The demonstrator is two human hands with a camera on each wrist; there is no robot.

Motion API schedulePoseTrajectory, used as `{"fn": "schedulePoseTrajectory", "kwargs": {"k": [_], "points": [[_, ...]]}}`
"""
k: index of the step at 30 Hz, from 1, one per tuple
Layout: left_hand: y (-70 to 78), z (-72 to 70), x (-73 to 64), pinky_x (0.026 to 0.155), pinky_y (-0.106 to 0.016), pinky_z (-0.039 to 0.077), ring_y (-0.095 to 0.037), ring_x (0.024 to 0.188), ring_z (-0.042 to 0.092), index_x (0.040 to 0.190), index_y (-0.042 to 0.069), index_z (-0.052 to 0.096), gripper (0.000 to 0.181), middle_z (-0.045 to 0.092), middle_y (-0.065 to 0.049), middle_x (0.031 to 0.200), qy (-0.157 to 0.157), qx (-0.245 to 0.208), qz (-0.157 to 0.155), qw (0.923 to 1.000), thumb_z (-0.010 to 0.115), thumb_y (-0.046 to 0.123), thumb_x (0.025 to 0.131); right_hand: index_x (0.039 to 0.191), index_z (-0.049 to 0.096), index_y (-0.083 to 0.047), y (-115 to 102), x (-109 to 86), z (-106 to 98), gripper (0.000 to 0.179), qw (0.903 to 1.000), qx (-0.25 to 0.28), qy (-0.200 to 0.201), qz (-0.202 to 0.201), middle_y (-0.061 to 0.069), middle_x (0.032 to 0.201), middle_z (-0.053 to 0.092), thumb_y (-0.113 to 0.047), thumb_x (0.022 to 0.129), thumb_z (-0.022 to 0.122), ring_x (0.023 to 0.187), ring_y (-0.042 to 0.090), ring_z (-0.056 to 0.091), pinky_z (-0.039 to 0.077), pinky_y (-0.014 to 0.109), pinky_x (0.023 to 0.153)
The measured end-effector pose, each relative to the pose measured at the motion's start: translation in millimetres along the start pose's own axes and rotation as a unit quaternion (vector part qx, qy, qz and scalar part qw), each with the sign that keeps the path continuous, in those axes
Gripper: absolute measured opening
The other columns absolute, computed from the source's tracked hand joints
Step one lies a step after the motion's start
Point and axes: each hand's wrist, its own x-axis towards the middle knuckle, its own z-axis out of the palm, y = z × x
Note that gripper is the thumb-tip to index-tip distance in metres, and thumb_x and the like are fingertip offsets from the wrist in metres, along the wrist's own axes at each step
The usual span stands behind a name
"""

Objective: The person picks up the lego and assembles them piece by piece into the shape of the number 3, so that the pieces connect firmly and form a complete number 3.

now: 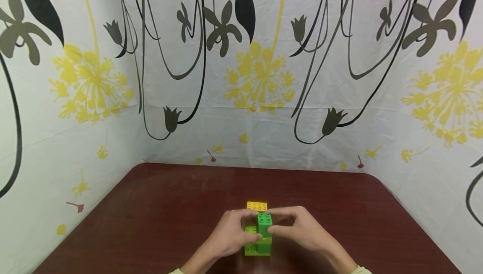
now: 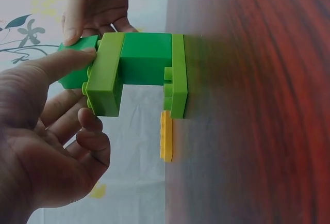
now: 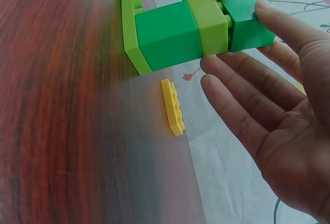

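Observation:
A stack of toy building bricks stands on the table in front of me. At its base is a lime plate (image 2: 179, 79), with a dark green brick (image 2: 147, 59) on it. Above that sits a lime brick (image 3: 209, 15), jutting out to one side. Topmost is a small green brick (image 1: 264, 223); in the right wrist view, studs show in a narrow gap beneath it. My left hand (image 1: 228, 234) pinches this top brick with thumb and fingers, the thumb near the lime brick's studs. From the other side my right hand (image 1: 302, 230) pinches it too, thumb on its near face.
A flat yellow studded brick (image 1: 257, 205) lies on the dark red-brown table (image 1: 181, 207) just beyond the stack. Patterned white cloth (image 1: 264, 139) hangs along the table's back and both sides.

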Motion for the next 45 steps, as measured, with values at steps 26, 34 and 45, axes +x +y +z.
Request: {"fn": "schedulePoseTrajectory", "kwargs": {"k": [26,34,45], "points": [[2.9,2.6,1.1,0.074,-0.026,0.053,-0.005,0.076,0.058,0.126,0.01,0.075,0.048,0.076,-0.004,0.12,0.008,0.044,-0.01,0.999,0.091,0.02,0.081,0.132,0.074,-0.018,-3.4,-0.2,0.0,0.037,0.9995,0.03,-0.009,0.005,0.004,0.111,0.081,-0.026,0.096,0.08,0.098,0.015,0.077,0.062,0.027,0.083],[2.1,1.7,0.4,0.064,-0.023,0.05,-0.007,0.061,0.053,0.121,0.011,0.077,0.043,0.076,0.004,0.106,0.007,0.033,-0.009,0.9994,0.091,0.018,0.081,0.131,0.075,-0.02,-6.7,-0.3,1.2,0.036,0.9997,0.023,-0.007,0.008,0.002,0.109,0.081,-0.026,0.096,0.08,0.097,0.014,0.078,0.061,0.027,0.082],[2.1,2.2,0.1,0.058,-0.023,0.048,-0.007,0.057,0.052,0.117,0.013,0.078,0.039,0.071,0.009,0.088,0.006,0.027,-0.015,0.9995,0.093,0.018,0.081,0.13,0.076,-0.023,-8.6,-0.1,1.9,0.035,1.0,-0.008,-0.004,0.004,-0.002,0.109,0.081,-0.03,0.096,0.08,0.097,0.011,0.077,0.061,0.026,0.081]]}}
